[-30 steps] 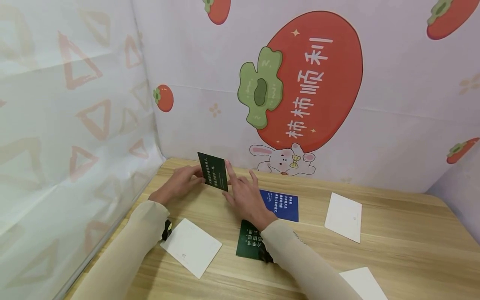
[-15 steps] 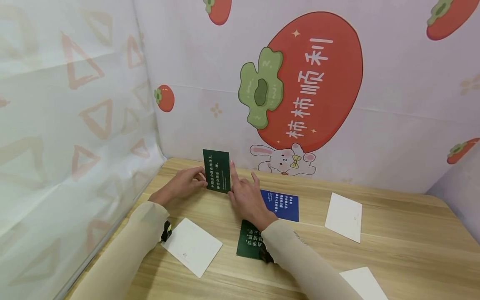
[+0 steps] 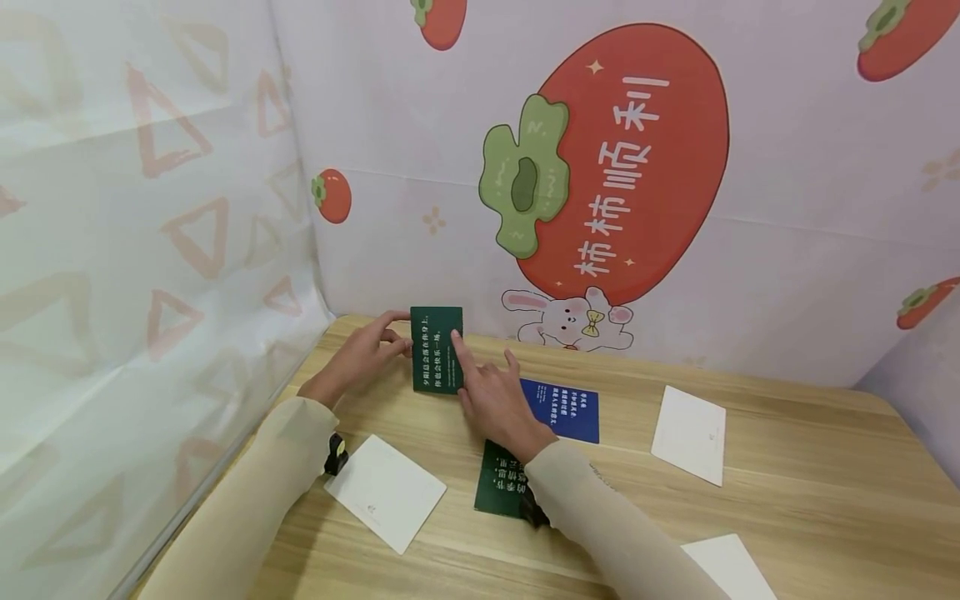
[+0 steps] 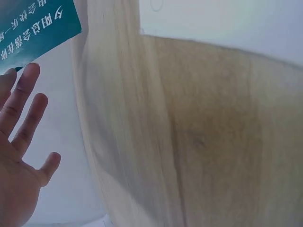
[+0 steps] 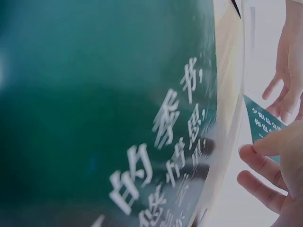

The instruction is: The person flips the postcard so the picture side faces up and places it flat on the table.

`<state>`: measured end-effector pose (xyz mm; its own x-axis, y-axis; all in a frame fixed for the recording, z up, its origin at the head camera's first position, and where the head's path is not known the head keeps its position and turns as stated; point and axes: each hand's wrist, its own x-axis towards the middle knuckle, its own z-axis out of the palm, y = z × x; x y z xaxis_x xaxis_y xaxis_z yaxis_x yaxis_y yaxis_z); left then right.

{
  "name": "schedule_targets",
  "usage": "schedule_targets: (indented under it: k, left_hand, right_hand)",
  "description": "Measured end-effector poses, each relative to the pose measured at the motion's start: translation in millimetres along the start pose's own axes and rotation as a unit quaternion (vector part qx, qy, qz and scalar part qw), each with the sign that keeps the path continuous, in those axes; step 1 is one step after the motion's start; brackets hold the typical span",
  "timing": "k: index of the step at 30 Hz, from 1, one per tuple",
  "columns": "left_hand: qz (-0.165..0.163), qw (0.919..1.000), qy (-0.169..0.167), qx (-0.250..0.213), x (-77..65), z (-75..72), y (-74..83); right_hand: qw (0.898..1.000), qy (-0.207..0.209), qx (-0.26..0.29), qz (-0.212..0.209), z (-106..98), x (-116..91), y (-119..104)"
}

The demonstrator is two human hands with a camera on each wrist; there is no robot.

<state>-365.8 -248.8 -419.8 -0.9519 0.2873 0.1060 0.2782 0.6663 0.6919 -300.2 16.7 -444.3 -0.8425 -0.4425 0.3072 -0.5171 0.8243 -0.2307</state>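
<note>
A dark green card with white writing stands tilted up near the back left of the table. My left hand holds its left edge, with a finger reaching behind it; in the left wrist view the left hand has its other fingers spread beside the card. My right hand has its index finger straight, touching the card's face near the right edge. Beneath the right wrist lies another green card, partly hidden. A blue card lies behind the right hand, partly covered.
A white card lies by the left wrist. Two more white cards lie at the right and front right of the wooden table. A printed backdrop rises behind the table, and a white curtain hangs at the left.
The raised green card has turned to face me more squarely and has come lower. My right index finger has moved from beside its edge onto its face.
</note>
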Motion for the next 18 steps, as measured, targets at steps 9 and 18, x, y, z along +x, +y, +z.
schedule_targets:
  k: [9,18]
  left_hand:
    - [0.007,0.9999,-0.010,-0.009,3.8,2.1,1.4]
    - [-0.019,0.9988,-0.045,-0.007,2.5,8.6,0.4]
  right_hand:
    - [0.999,-0.048,-0.004,-0.011,-3.4,-2.8,-1.8]
    - [0.996,-0.087,-0.015,-0.014,-1.5,-5.1,-3.7]
